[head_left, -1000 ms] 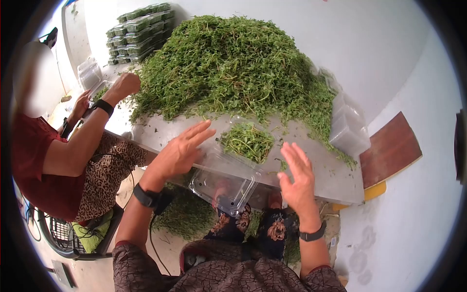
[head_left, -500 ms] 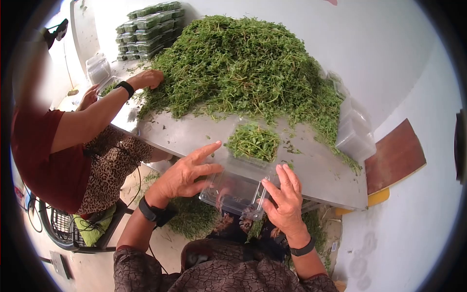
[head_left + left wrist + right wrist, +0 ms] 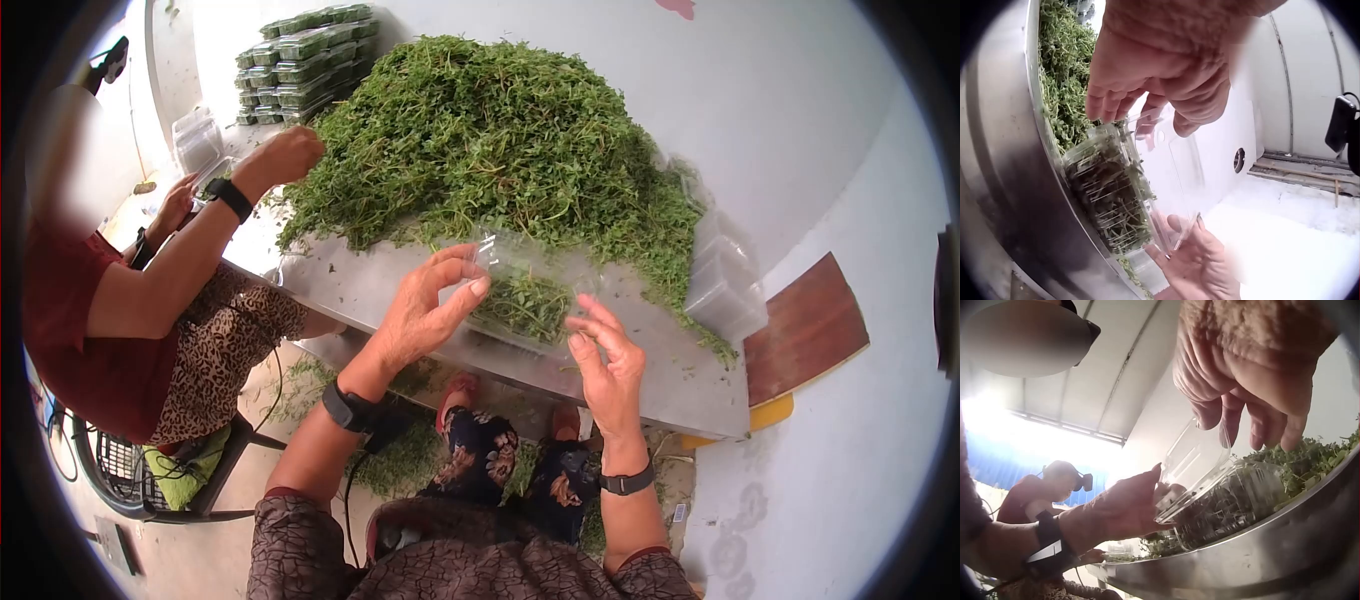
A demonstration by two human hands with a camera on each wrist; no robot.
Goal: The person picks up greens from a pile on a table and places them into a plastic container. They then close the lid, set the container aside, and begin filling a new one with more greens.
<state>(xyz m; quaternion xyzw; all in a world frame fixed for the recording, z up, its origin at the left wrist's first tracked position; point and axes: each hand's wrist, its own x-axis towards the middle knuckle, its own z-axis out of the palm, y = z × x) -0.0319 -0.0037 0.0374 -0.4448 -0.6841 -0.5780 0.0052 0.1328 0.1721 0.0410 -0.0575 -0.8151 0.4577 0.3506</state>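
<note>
A clear plastic clamshell filled with green leafy stems sits near the table's front edge. Its hinged lid is raised at a slant over the greens. My left hand holds the lid's left side between thumb and fingers. On the opposite side, my right hand pinches the lid's edge, thumb towards me. The right wrist view shows the left hand at one lid corner; the left wrist view shows the right hand at the other.
A large heap of greens covers the table behind the clamshell. Filled clamshells are stacked back left, nested plastic containers stand at right. Another person works at left. Loose greens lie on the floor.
Both hands moved down to the lid hanging over the table edge, took hold of it and swung it up and away from me over the greens. The other person's arm moved at the heap.
</note>
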